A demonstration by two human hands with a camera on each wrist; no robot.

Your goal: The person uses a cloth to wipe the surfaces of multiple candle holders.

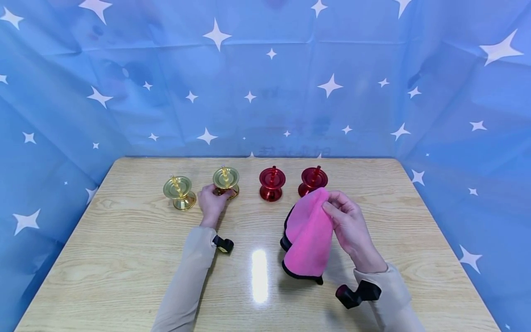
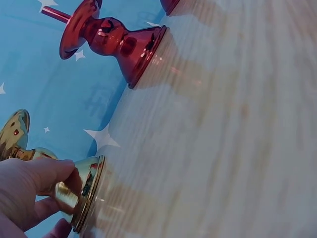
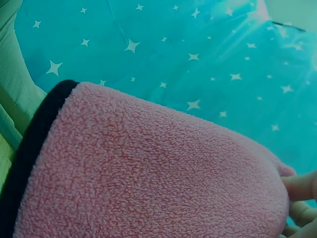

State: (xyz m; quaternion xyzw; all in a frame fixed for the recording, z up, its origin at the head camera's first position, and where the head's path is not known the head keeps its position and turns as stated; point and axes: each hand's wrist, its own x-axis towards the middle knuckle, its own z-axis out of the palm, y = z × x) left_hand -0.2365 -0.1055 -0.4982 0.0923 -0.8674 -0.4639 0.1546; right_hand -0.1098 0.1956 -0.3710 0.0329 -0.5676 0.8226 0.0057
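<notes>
Pinched by the right hand (image 1: 352,226), a black-edged pink cloth (image 1: 309,240) hangs right of frame centre; left of centre, the left hand (image 1: 212,203) grips a gold candlestick (image 1: 226,176).

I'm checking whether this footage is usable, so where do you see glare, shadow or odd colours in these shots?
Head view: a white glare strip on the wooden table, a soft shadow beneath the pink cloth; left wrist view: bright highlights on the nearer red holder; right wrist view: the starry backdrop looks teal, washed out toward the top right.
</notes>
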